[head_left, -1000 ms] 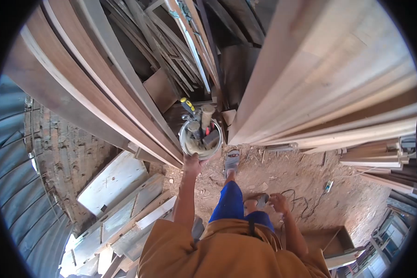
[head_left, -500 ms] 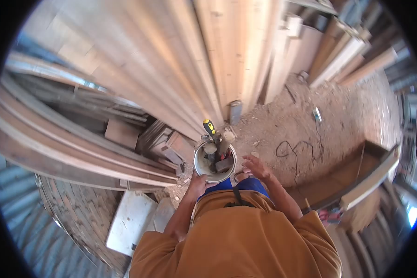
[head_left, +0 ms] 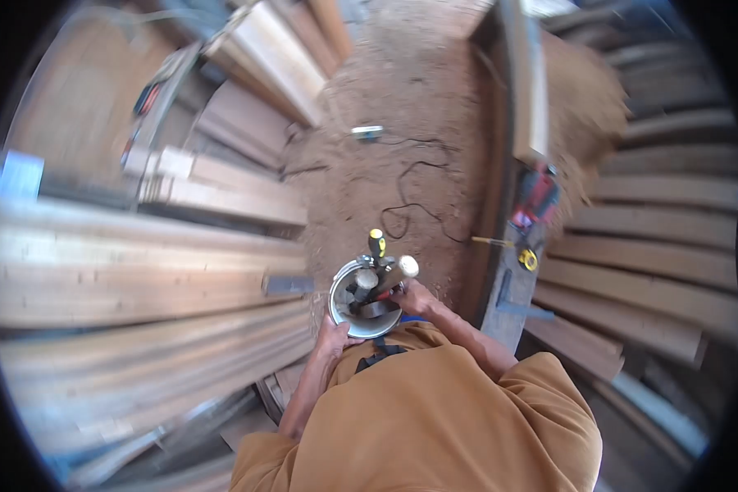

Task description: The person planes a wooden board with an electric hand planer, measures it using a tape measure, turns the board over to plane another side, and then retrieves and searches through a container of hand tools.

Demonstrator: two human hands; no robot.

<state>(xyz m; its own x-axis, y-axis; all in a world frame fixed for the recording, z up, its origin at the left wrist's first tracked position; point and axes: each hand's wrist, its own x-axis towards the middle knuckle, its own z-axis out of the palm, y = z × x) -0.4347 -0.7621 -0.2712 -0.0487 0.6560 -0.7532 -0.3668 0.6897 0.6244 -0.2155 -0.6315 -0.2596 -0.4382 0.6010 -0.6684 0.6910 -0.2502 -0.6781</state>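
Note:
A round whitish bucket (head_left: pixel 342 307) is held close in front of my body. Several tools stand in it, among them a yellow-and-black handle (head_left: pixel 376 243) and a wooden handle with a pale round end (head_left: pixel 407 266). My left hand (head_left: pixel 334 334) grips the bucket's rim at its lower left. At the bucket's right side is my right hand (head_left: pixel 412 297), its fingers closed at the rim beside a red-handled tool; what they pinch is hard to make out.
Stacked boards (head_left: pixel 139 262) fill the left. A bench edge (head_left: pixel 508 303) on the right bears a red tool (head_left: pixel 535 197) and a yellow tape measure (head_left: pixel 527 260). A dark cable (head_left: pixel 402 184) and a white power strip (head_left: pixel 367 131) lie on the dirt floor.
The view has swung right, bringing the bench and its tools close. The bucket is nearer my body. My right hand has come from beside the bucket onto its right side, fingers closed.

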